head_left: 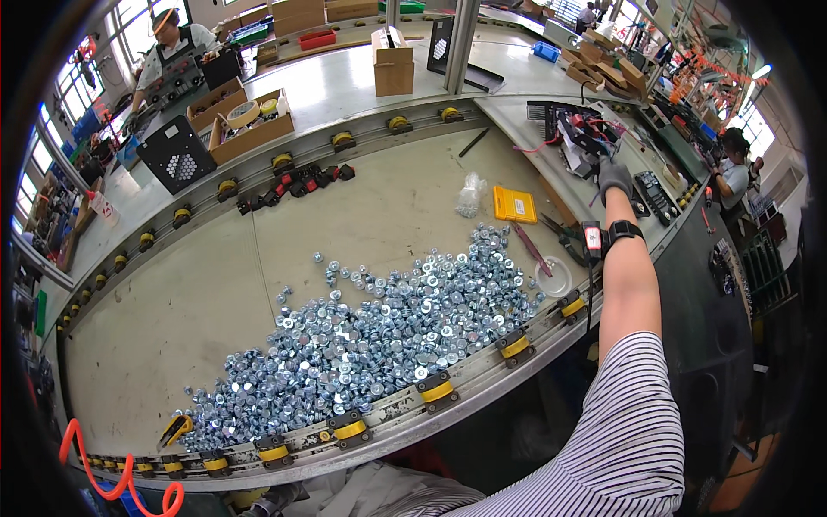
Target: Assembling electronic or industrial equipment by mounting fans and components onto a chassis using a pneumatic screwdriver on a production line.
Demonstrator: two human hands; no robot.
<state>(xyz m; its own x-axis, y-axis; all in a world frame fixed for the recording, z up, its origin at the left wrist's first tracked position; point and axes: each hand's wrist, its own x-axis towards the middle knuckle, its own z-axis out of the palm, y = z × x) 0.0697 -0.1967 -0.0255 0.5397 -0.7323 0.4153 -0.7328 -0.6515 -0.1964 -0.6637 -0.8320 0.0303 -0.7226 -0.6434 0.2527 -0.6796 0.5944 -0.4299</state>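
Grey-gloved right hand [614, 177] at black-and-silver boxy unit [578, 158]; grip hidden, can't tell.
Thin red wire [537, 147] could snag, tug loose if unit gets dragged.

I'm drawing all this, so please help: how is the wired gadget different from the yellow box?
The wired gadget is mostly black and grey; the yellow box is brightly coloured. The gadget looks uneven; the box looks neatly rectangular. The right hand is at the gadget; none is at the box. Both lie right of the picture's middle.
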